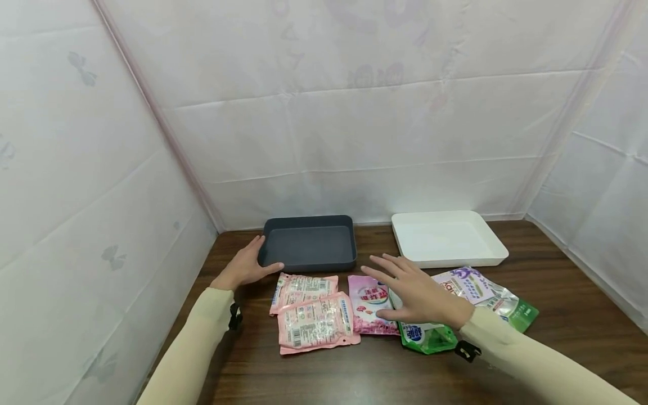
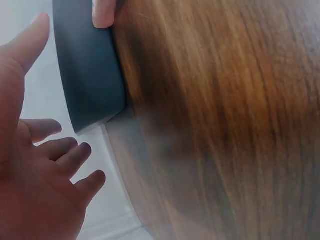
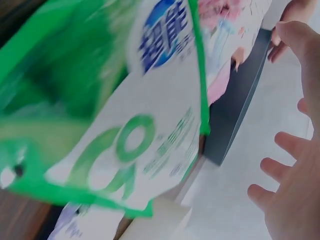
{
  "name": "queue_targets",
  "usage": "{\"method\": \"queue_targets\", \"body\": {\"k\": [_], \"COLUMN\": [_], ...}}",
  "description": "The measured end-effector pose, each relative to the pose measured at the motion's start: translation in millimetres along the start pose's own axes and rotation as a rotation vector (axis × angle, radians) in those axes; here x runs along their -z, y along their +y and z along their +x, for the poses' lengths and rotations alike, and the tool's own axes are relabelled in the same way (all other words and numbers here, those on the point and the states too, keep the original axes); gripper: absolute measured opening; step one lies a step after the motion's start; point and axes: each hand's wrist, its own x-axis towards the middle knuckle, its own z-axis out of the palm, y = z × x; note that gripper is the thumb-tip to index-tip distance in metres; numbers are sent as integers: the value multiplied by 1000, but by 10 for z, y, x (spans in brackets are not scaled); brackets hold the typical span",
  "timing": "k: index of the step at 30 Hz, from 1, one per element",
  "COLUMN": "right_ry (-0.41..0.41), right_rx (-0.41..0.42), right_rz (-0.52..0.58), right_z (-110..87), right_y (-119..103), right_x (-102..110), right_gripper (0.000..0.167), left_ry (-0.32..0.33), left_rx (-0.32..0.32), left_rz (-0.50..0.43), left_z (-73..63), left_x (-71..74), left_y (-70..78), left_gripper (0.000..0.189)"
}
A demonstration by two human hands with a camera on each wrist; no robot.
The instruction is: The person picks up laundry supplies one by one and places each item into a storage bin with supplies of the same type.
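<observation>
Cream sleeve (image 1: 197, 337), left arm: the left hand (image 1: 248, 265) comes out of it, fingers spread wide, with nothing in its grip.
Left hand's spot: at the near left corner of the dark tray (image 1: 310, 269); I cannot tell if it is touching.
Right hand (image 1: 420, 289): fingers spread out over the bags, not holding anything. I cannot tell if the thumb touches the bright pink bag (image 1: 368, 315) below it.
Green bag (image 1: 432, 339): lies partly under the right hand, next to the bright pink bag, with a blue badge on it.
White and purple pack (image 1: 468, 284): past the right hand, lying against the silver and green bag (image 1: 523, 315).
Pale pink packs: two of them, left of the bright pink bag. The near one (image 1: 316, 323) lies partly on the far one (image 1: 309, 284).
Dark tray: behind the pale pink packs, by the wall.
White tray (image 1: 455, 262): to the right of the dark tray, well apart from it.
Brown wood table (image 1: 304, 382): under everything.
White cloth walls (image 1: 354, 129): at the back and both sides, with faint folds.
</observation>
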Motion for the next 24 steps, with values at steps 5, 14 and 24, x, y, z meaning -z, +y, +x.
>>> {"method": "queue_targets", "body": {"k": [5, 14, 24], "right_ry": [-32, -96, -177], "right_rx": [65, 175, 233], "right_rz": [-9, -4, -16], "right_z": [162, 491, 681], "right_y": [-115, -387, -607], "right_x": [-56, -98, -229], "right_gripper": [91, 91, 96], "left_ry": [-7, 0, -3], "left_rx": [21, 19, 30], "left_rz": [-20, 6, 33], "left_z": [9, 54, 62], "left_x": [-24, 11, 18], "left_y": [-17, 14, 40], "left_gripper": [106, 97, 97]}}
